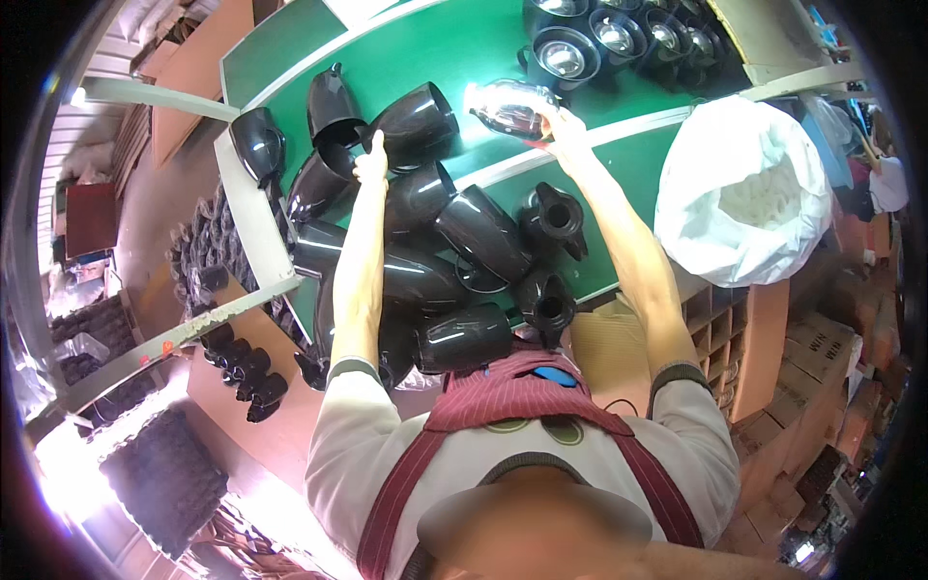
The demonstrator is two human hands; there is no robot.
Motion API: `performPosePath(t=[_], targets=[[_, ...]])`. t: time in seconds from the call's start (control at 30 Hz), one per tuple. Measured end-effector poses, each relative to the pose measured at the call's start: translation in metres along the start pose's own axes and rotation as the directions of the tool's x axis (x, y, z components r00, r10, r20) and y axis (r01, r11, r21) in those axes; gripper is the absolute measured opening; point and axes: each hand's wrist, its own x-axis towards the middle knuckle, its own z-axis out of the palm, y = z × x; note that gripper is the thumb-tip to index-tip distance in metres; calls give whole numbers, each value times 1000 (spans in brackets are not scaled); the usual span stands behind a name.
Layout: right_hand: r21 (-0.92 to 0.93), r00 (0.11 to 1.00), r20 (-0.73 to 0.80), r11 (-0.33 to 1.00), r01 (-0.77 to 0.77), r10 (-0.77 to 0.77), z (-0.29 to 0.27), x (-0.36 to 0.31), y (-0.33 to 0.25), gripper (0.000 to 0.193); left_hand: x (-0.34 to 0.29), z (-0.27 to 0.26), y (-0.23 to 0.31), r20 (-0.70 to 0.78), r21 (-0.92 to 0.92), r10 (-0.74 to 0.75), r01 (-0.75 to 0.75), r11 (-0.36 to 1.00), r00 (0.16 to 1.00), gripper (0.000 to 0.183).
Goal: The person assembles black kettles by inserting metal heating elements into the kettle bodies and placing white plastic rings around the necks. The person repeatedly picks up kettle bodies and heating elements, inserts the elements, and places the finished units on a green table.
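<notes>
My left hand (371, 164) is closed on the near left side of a glossy black jug body (418, 124), which lies tilted with its wide open end toward the right. In my right hand (563, 135) is a shiny silvered flask liner (510, 108), lying roughly level above the green work table (619, 140), its rounded end to the left. The liner and the jug body are apart. More black jug bodies (483, 232) lie heaped between my forearms and around my left arm. Two dark spouted tops (558, 215) of jugs face up near my right forearm.
Upright black jugs (563, 60) with silvery liners inside stand at the far right of the table. A white plastic bag (681, 193) of pale rings sits right of my right arm. Small black parts (253, 362) rest on cardboard at left; cartons (793, 377) are stacked at right.
</notes>
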Motion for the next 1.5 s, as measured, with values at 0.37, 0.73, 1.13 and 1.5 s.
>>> performPosePath(t=[0.37, 0.73, 1.13, 1.5], targets=[[212, 994, 107, 977, -22, -1, -14, -22, -8, 29, -52, -60, 49, 73, -545, 489, -376, 750, 869, 39], [470, 859, 483, 878, -91, -170, -8, -181, -28, 59, -288, -161, 173, 212, -330, 977, -941, 67, -5, 53], [659, 837, 489, 732, -171, -245, -69, -274, -17, 48, -388, -152, 185, 283, -418, 939, -906, -64, -197, 62], [584, 859, 127, 738, 339, -495, -78, -267, -28, 45, -385, -141, 164, 66, -401, 997, -916, -10, -40, 65]])
